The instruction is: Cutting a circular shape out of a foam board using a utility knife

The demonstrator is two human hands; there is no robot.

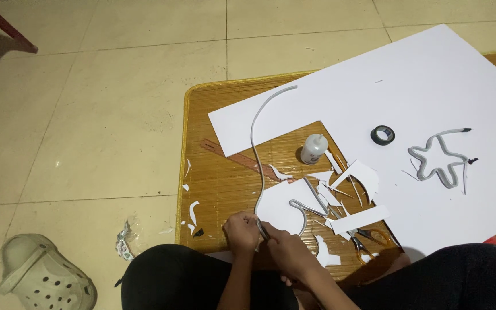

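Hands meet at the near edge of the bamboo mat, both working one long grey wire wrapped in pale tape. The left hand is closed around the wire where it comes down from its tall arc; the right hand pinches it just beside that, fingers curled tight, apparently pressing a bend or a wrap. From there the wire loops back over a white paper cut-out. To do this well, the left hand should probably hold the wire steady while the right shapes it in small bits, so the curve stays smooth. Farther up the mat stand a glue bottle, a roll of black tape and a finished star-shaped wire on the big white sheet. Orange-handled scissors lie right of the hands.
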